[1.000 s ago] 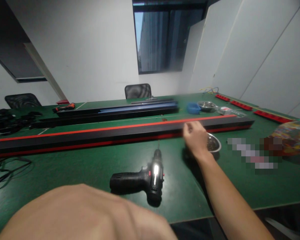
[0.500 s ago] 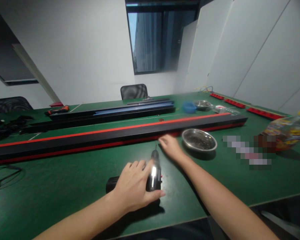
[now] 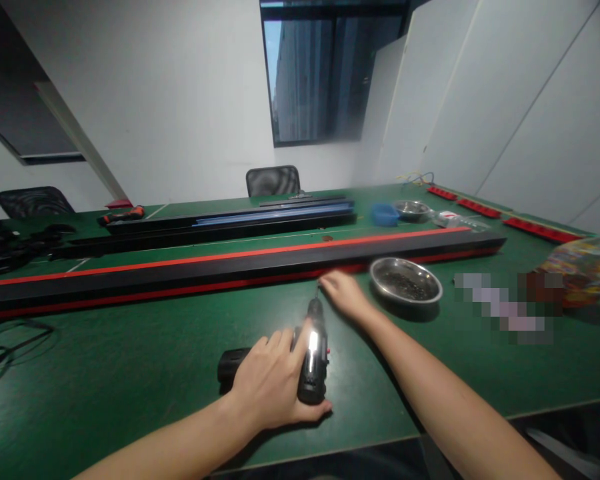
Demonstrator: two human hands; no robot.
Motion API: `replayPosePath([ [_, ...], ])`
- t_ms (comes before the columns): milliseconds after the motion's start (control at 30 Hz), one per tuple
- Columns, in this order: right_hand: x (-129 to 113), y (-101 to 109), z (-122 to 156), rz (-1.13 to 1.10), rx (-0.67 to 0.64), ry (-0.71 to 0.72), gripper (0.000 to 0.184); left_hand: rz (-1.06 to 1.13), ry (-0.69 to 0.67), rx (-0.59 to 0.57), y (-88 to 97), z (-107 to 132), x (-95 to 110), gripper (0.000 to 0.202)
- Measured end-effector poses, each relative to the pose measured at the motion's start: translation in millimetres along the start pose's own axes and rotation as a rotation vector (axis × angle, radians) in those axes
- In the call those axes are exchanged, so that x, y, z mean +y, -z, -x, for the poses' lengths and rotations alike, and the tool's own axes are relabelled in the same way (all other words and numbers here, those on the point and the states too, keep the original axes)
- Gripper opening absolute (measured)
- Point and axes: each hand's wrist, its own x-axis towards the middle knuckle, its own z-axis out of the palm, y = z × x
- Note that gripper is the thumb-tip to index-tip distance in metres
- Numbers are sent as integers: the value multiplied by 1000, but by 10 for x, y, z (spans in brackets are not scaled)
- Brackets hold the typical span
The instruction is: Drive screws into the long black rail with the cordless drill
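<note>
My left hand (image 3: 270,377) is wrapped around a black cordless screwdriver (image 3: 314,367), which lies on its side with its bit pointing away from me. The bit's tip reaches toward the near side of a long black bar with red edges (image 3: 260,265). Close to that tip, my right hand (image 3: 344,293) has its fingers pinched together against the bar's lower edge. What those fingers hold, if anything, is too small to make out. Just right of this hand stands a metal bowl (image 3: 406,281) with many small dark pieces in it.
Behind the bar lie more long dark and blue strips (image 3: 275,215). A blue container (image 3: 384,215) and a second metal bowl (image 3: 411,210) are at the back right. A plastic jar (image 3: 580,273) stands right. Black cables (image 3: 15,347) lie left on the green table (image 3: 145,393).
The view has shifted slightly, so the whole scene sits a little farther right. The screwdriver is tilted a bit differently in my left hand. My right hand stays at the bar's edge.
</note>
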Motion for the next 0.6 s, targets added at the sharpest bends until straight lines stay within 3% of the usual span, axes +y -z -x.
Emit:
replayPosePath([
  [267, -108, 65, 3, 85, 36, -29, 22, -48, 90, 17, 4, 0, 92, 114],
  [433, -290, 302, 30, 264, 48, -119, 22, -83, 138, 19, -7, -37, 116, 112],
  [600, -408, 577, 36, 401, 151, -214, 23, -102, 152, 22, -16, -94, 94, 112],
])
